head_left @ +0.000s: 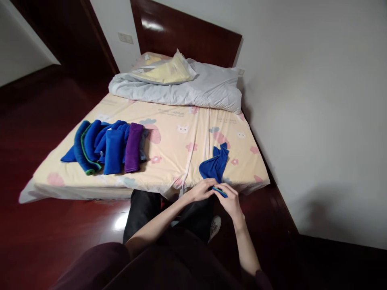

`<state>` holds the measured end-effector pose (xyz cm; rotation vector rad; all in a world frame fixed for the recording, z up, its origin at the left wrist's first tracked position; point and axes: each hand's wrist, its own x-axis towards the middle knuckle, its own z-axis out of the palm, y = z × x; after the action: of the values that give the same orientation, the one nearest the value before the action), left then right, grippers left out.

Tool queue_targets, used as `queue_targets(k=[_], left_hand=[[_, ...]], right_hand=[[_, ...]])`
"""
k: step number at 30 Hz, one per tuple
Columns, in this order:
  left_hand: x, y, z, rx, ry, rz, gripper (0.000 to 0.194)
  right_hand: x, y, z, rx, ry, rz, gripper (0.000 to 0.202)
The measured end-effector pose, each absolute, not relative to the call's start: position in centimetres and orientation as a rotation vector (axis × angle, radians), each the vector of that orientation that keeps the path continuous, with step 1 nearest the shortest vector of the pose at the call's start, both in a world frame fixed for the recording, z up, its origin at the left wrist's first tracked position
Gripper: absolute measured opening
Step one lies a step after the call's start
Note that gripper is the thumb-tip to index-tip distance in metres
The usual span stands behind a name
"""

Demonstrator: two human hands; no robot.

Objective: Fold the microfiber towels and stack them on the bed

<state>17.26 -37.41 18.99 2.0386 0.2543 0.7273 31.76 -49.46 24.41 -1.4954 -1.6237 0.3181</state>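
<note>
A blue towel (215, 166) with a green edge lies partly on the bed near its front right corner. Its near end is folded or rolled up between my two hands, just over the bed's edge. My left hand (203, 190) grips that end from the left, fingers bent over it. From the right, my right hand (230, 198) holds the same end, thumb and fingers closed on the cloth. The far part of the towel spreads loose and creased on the sheet.
Rolled blue towels (114, 151) and a purple towel (133, 148) lie at the bed's left. A white quilt (208, 86) and a yellow pillow (169, 71) rest by the dark headboard (187, 30). A wall (317, 100) stands close on the right.
</note>
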Motion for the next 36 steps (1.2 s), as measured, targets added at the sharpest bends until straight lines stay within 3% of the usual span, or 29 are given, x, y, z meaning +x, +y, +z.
queue_targets(k=[3, 8, 22, 28, 36], left_hand=[[16.3, -37.7, 19.9, 1.909, 0.457, 0.873, 0.018], [13.2, -37.6, 20.9, 1.746, 0.757, 1.01, 0.016], [8.5, -38.9, 28.3, 2.109, 0.255, 1.148, 0.028], [7.4, -39.8, 31.4, 2.191, 0.196, 1.155, 0.043], [7.2, -36.4, 36.5, 2.144, 0.221, 1.473, 0.023]], right_hand=[[32.6, -49.0, 24.3, -1.567, -1.422, 0.334, 0.031], [31.6, -47.5, 23.8, -1.58, -1.352, 0.411, 0.02], [26.4, -48.1, 25.5, -1.359, -1.507, 0.134, 0.005], [27.1, -48.4, 26.9, -1.462, -1.473, 0.02, 0.012], [32.3, -43.0, 22.2, -1.812, -1.217, 0.079, 0.021]])
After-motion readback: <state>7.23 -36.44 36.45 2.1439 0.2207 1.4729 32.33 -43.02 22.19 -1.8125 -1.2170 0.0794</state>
